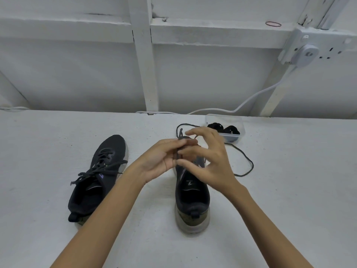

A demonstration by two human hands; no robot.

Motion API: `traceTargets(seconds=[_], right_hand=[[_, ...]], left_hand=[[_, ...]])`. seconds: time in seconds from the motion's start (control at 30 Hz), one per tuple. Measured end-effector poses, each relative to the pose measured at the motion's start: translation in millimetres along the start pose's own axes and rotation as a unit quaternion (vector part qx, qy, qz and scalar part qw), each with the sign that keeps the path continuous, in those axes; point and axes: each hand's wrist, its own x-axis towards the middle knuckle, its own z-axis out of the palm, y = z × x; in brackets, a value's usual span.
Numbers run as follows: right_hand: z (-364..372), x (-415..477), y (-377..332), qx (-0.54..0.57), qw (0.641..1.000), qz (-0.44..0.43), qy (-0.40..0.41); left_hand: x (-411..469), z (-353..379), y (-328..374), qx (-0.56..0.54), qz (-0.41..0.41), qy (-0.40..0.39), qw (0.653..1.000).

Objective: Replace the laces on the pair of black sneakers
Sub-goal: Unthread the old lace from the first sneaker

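Seemingly busy working the lace (252,165) at the eyelets of the right sneaker (192,192), heel nearest, toe hidden beneath the hands; threading in or drawing out, impossible to say. Best taken one eyelet at a time: pinch close to the tip, keep the strand flat and untwisted, draw the slack through evenly, and steady the shoe against sliding on the table (289,190). Left hand (158,161) reaching in from the left, fingertips (178,143) closed together on a strand just above the tongue. Right hand (210,161) half open, fingers spread and curled about the same spot; actual pinch not clear. Rest of the lace trailing off in loops beyond and to the right of the fingers, lying on the table. Left sneaker (96,182) well apart on the left, fully laced. Bundled laces (215,126) in a clear container (241,130) just beyond the right hand.
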Motion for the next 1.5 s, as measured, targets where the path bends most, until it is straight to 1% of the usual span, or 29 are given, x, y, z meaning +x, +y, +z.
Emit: traceTargets(seconds=[0.07,0.1,0.13,0.17,0.23,0.27,0.3,0.37,0.43,0.5,0.6,0.67,0.73,0.8,0.87,0.93,1.03,1.13,1.2,1.27,1.37,1.5], right_hand=[[-9.9,8.7,2.5,0.13,0.987,0.091,0.005],[-13.9,14.7,8.7,0.167,0.978,0.128,0.008],[-16.9,21.3,16.6,0.166,0.975,0.15,-0.005],[-18.6,27.4,24.8,0.149,0.976,0.154,-0.042],[-16.4,35.9,38.4,0.11,0.976,0.118,-0.148],[-14.9,38.2,43.7,0.101,0.972,0.102,-0.185],[-13.9,40.3,46.6,0.101,0.969,0.097,-0.202],[-14.1,45.0,49.4,0.133,0.967,0.11,-0.189],[-14.3,48.1,49.9,0.192,0.96,0.143,-0.145],[-9.6,46.2,46.6,0.224,0.953,0.167,-0.116],[4.3,30.0,37.1,0.235,0.936,0.213,-0.149],[8.7,16.7,30.8,0.209,0.934,0.236,-0.17],[8.8,6.5,25.9,0.141,0.944,0.206,-0.217],[3.7,1.1,15.5,0.095,0.942,0.157,-0.283],[-5.4,3.6,4.3,0.094,0.934,0.134,-0.317],[-18.3,14.4,-6.2,0.103,0.93,0.112,-0.334],[-34.8,37.0,-5.9,0.119,0.936,0.098,-0.318],[-41.2,59.7,10.4,0.083,0.953,0.103,-0.273],[-39.8,69.4,20.4,0.089,0.957,0.11,-0.252],[-35.5,74.2,28.5,0.111,0.959,0.11,-0.235],[-28.4,75.0,36.8,0.139,0.959,0.113,-0.221],[-18.7,71.5,41.1,0.162,0.955,0.118,-0.221]], left_hand=[[0.4,1.4,-2.0,-0.02,0.0,0.0,1.0],[0.1,2.9,-2.7,-0.027,-0.002,-0.005,1.0],[-0.2,4.2,-3.1,-0.026,-0.004,-0.011,1.0],[-0.8,5.6,-3.2,-0.021,-0.004,-0.017,1.0],[-2.2,7.0,-3.4,-0.01,-0.003,-0.03,1.0],[-2.2,7.3,-3.9,-0.006,-0.002,-0.034,0.999],[-2.3,7.8,-4.3,-0.006,-0.001,-0.037,0.999],[-3.0,8.0,-4.4,-0.001,0.003,-0.04,0.999],[-3.5,7.2,-4.1,0.014,0.015,-0.05,0.999],[-2.8,6.5,-3.1,0.032,0.026,-0.064,0.997],[0.2,6.9,2.8,0.038,0.048,-0.069,0.996],[2.8,4.8,10.0,0.029,0.072,-0.054,0.995],[5.3,0.9,17.4,0.022,0.103,-0.038,0.994],[8.6,-3.5,22.1,0.033,0.128,-0.024,0.991],[11.4,-6.3,21.6,0.066,0.137,-0.014,0.988],[13.8,-8.9,14.7,0.106,0.134,-0.006,0.985],[14.5,-9.5,1.6,0.127,0.116,-0.017,0.985],[12.2,-6.4,-6.2,0.097,0.102,-0.058,0.988],[10.4,-2.1,-7.8,0.076,0.094,-0.074,0.99],[9.6,1.2,-8.0,0.029,0.093,-0.074,0.992],[10.1,0.2,-8.6,-0.039,0.089,-0.054,0.994],[7.7,-3.6,-11.6,-0.012,0.081,-0.068,0.994]])
